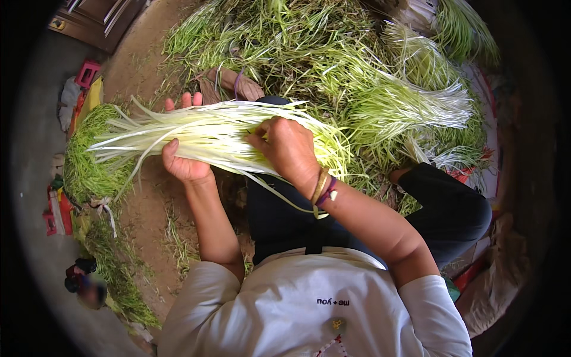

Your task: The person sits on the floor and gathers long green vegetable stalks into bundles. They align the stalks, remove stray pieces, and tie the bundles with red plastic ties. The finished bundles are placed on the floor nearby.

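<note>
A long bundle of pale yellow-green leafy stalks, looking like blanched garlic chives [209,134], lies across my lap, its white ends to the left. My left hand [185,156] cradles the bundle from below, thumb on the near side and fingertips showing past the far side. Above the bundle's right half is my right hand [285,145], its thumb and fingers pinched together at the stalks; a small dark bit shows by the fingertips, too small to name. One loose stalk hangs from the bundle towards my right wrist, which wears bracelets.
A large heap of green leaves [276,44] spreads ahead, with white-ended bunches [428,105] at the right. A rounded green bundle [96,156] stands at the left, near a pink plastic stool or crate [88,73]. A brown wooden door [96,22] is at the upper left. Leaf scraps lie on the floor.
</note>
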The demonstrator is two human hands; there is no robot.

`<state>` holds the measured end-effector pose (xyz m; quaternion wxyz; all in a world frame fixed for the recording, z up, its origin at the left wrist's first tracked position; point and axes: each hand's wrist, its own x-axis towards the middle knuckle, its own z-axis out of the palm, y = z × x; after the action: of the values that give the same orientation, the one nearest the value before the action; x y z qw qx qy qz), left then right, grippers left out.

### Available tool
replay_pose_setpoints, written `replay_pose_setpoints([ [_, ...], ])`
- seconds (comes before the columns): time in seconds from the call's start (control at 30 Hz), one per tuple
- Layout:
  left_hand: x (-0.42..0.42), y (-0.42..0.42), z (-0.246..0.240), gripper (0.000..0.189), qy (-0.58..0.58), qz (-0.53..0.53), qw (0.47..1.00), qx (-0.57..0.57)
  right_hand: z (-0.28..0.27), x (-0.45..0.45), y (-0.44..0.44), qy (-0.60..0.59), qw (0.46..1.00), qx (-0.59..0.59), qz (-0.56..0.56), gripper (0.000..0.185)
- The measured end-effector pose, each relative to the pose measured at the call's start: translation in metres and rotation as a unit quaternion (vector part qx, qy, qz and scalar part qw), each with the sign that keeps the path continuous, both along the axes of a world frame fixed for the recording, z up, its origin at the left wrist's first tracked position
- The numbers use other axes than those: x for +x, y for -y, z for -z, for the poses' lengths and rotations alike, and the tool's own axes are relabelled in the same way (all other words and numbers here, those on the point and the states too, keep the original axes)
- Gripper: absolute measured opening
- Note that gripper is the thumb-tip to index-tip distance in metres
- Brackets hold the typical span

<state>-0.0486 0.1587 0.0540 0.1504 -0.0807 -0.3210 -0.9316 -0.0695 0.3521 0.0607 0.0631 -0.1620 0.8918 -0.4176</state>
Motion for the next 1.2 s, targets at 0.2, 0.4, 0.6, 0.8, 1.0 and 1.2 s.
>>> replay_pose_setpoints([
  [0.2,0.004,-0.007,-0.008,0.079,-0.004,-0.011,0.999,-0.045,0.000,-0.001,0.002,0.020,0.998,-0.058,0.017,0.011],
  [0.4,0.004,-0.003,0.003,0.082,0.013,-0.005,1.000,-0.009,-0.003,0.005,-0.036,0.040,0.991,-0.121,0.033,0.011],
  [0.6,0.010,0.003,0.011,0.084,0.035,-0.017,0.999,0.017,0.004,0.005,-0.123,0.157,0.929,-0.287,0.169,0.010],
  [0.8,0.008,0.000,0.009,0.084,0.022,-0.009,0.999,0.024,0.016,0.030,-0.134,0.099,0.993,-0.017,0.054,0.017],
  [1.0,0.006,-0.008,-0.003,0.083,0.005,-0.002,0.999,-0.032,-0.017,0.003,-0.048,0.045,0.988,-0.135,-0.065,0.015],
  [1.2,0.006,-0.018,-0.014,0.084,-0.015,-0.003,0.999,-0.050,-0.002,-0.004,-0.010,0.013,0.996,-0.077,0.033,0.020],
])
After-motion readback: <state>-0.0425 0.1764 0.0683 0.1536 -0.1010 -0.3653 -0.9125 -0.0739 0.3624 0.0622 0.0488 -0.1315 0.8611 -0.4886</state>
